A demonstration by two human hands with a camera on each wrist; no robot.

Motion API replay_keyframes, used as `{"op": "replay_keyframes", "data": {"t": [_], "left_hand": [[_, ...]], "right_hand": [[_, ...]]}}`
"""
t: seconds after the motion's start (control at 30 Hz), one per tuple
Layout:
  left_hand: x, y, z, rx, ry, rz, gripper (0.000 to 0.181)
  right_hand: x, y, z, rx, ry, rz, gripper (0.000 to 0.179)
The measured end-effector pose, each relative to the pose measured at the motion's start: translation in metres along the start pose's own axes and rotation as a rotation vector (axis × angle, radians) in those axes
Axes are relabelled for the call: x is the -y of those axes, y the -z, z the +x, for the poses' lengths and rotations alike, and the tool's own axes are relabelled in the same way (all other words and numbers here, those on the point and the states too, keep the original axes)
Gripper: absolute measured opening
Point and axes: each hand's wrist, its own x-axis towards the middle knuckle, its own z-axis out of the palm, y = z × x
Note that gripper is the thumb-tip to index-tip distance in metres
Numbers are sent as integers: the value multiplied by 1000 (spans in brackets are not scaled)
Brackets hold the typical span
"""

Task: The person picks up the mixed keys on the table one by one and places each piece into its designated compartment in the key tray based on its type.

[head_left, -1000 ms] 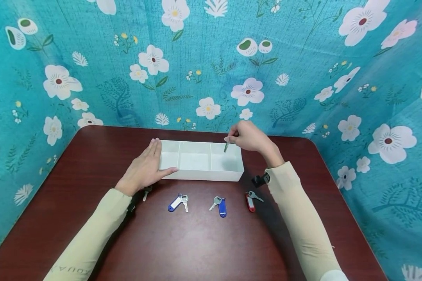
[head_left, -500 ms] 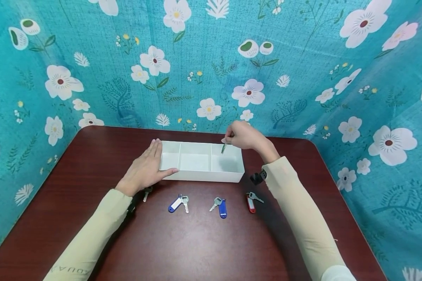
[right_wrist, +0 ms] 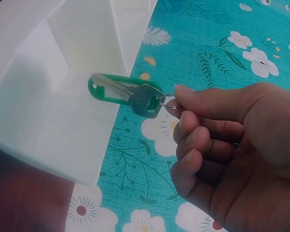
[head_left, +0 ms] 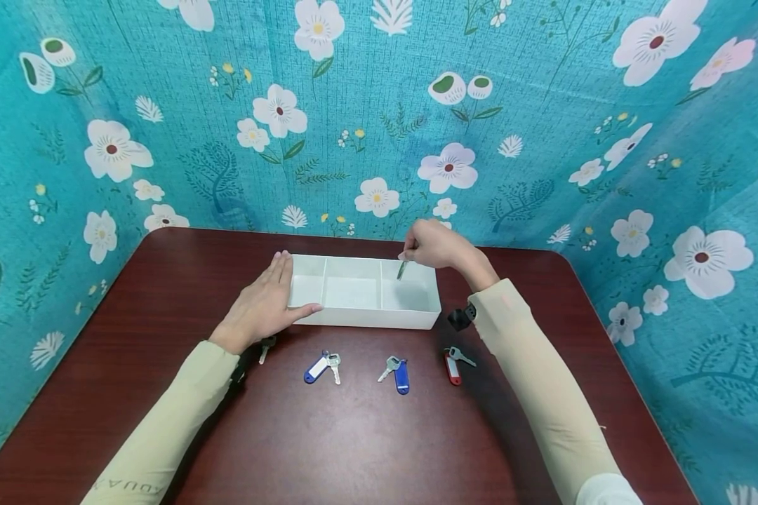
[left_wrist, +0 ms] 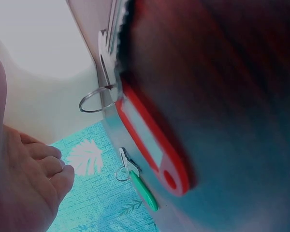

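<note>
In the head view, a white box [head_left: 366, 318] with three parts sits on the brown desk [head_left: 354, 435]. The left hand [head_left: 262, 298] is flat against the box's left end, holding nothing. The right hand [head_left: 440, 244] pinches a green-tag key [head_left: 402, 269] over the box's right part. In front lie a blue-tag key [head_left: 318, 369], another blue-tag key [head_left: 401, 376] and a red-tag key [head_left: 453, 368].

In the left wrist view, a red tag [left_wrist: 153, 142] with a key is near the left hand.

In the right wrist view, the pinched thing is the metal ring [right_wrist: 168, 104], and the other fingers are curled.
</note>
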Motion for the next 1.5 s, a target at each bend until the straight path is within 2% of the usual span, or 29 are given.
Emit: {"op": "replay_keyframes", "data": {"t": [0.27, 0.53, 0.97, 1.13, 1.33, 1.5], "left_hand": [[1, 1, 4, -14, -7, 2, 125], [3, 1, 3, -19, 4, -5, 126], [4, 4, 3, -21, 4, 1, 125], [3, 1, 2, -13, 10, -23, 126], [2, -1, 2, -19, 5, -4, 126], [2, -2, 1, -16, 3, -10, 127]], "right_hand": [[-1, 4, 5, 32, -11, -54, 23], [4, 4, 12, 109, -27, -92, 23], [3, -1, 20, 175, -34, -98, 45], [2, -6, 19, 194, -43, -89, 42], [0, -11, 21, 204, -45, -112, 37], [1, -12, 23, 202, -55, -126, 24]]}}
